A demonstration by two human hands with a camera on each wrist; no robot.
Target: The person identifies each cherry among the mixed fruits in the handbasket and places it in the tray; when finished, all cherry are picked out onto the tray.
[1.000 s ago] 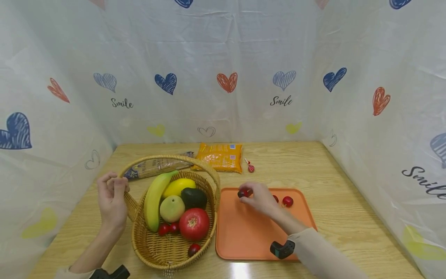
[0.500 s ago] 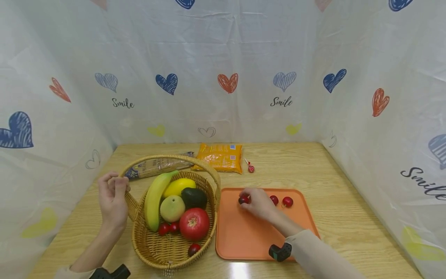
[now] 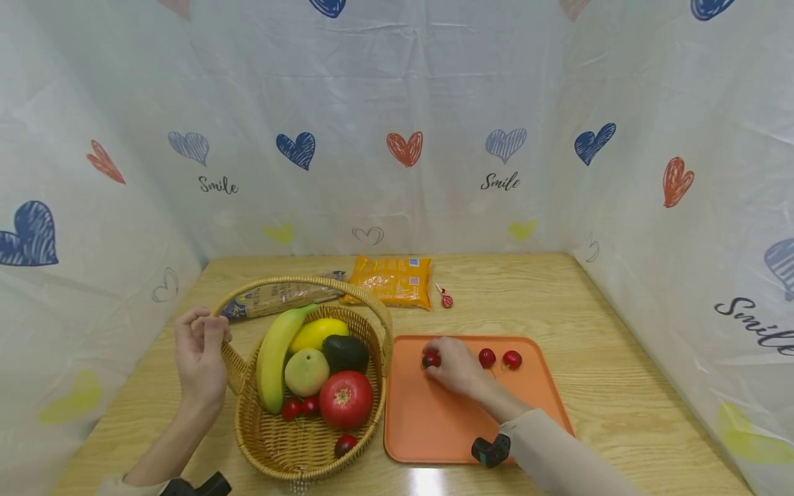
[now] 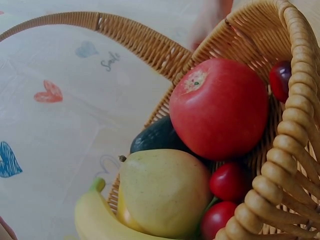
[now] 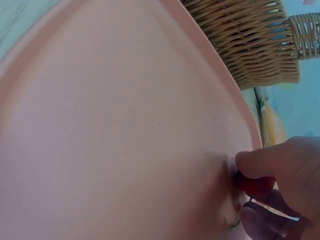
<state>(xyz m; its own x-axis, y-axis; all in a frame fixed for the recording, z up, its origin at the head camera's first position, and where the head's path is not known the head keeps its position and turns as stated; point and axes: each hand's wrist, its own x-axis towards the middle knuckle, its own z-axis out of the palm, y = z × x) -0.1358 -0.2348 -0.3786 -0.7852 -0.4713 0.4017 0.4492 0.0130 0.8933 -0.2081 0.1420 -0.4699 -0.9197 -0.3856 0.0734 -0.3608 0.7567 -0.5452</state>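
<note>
My left hand (image 3: 203, 355) grips the wicker basket's handle (image 3: 298, 280) at its left end. Inside the basket (image 3: 267, 451) lie a banana (image 3: 277, 358), a yellow lemon-like fruit (image 3: 318, 333), a dark green avocado (image 3: 344, 353), a pale green round fruit (image 3: 307, 371), a big red pomegranate (image 3: 346, 399) and several cherries (image 4: 230, 181). Over the upper left of the orange tray (image 3: 428, 427), my right hand (image 3: 457, 368) pinches a dark red cherry (image 5: 256, 184) between thumb and fingers, close to the tray surface; its thin stem hangs down. Two more cherries (image 3: 486, 357) sit right of the hand.
Behind the basket lies a long brown packet (image 3: 279, 297), beside an orange bag (image 3: 393, 281). A red lollipop (image 3: 446, 299) rests on the wooden table (image 3: 620, 386) beyond the tray. White printed curtains (image 3: 409, 83) enclose the table on three sides.
My right hand has moved slightly toward me over the tray, still pinching the cherry. A cherry that it partly covered now shows fully. The left hand and basket have stayed put.
</note>
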